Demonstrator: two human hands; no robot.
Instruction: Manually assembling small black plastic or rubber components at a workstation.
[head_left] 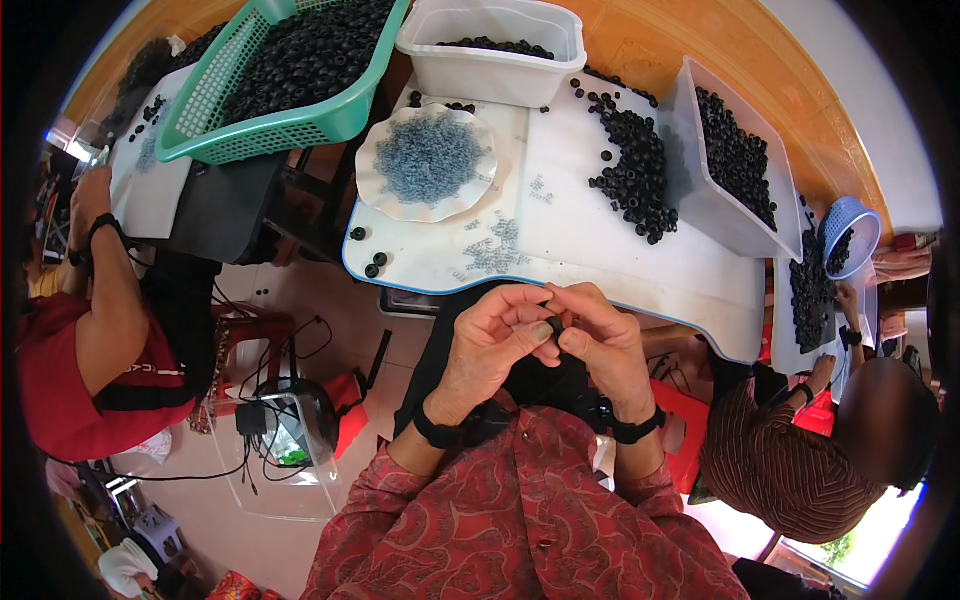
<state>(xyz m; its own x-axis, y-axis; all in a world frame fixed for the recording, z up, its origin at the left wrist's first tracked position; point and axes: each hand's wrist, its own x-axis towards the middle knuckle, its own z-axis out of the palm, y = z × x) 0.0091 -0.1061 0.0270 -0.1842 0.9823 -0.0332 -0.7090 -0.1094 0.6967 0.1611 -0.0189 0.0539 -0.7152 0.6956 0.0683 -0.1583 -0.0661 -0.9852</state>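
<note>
Over my lap, just off the table's near edge, my left hand point(492, 340) and my right hand point(606, 348) meet fingertip to fingertip. Between them they pinch a small, round black piece point(556, 326), with both thumbs pressed close to it. Fingers partly cover the piece, so its full shape is hidden. Beyond my hands lies a scatter of tiny clear-grey pieces point(492, 250) on the white tabletop point(580, 240). A wavy-rimmed white plate point(372, 180) holds a heap of similar bluish-grey bits. Several loose black ring-like pieces point(640, 175) form a pile at the right.
A green basket point(330, 125) full of black pieces stands at the back left, beside a white tub point(490, 78). A translucent bin point(735, 215) borders the pile. Co-workers sit left point(110, 350) and right point(800, 450). Cables and a clear box point(285, 490) occupy the floor left.
</note>
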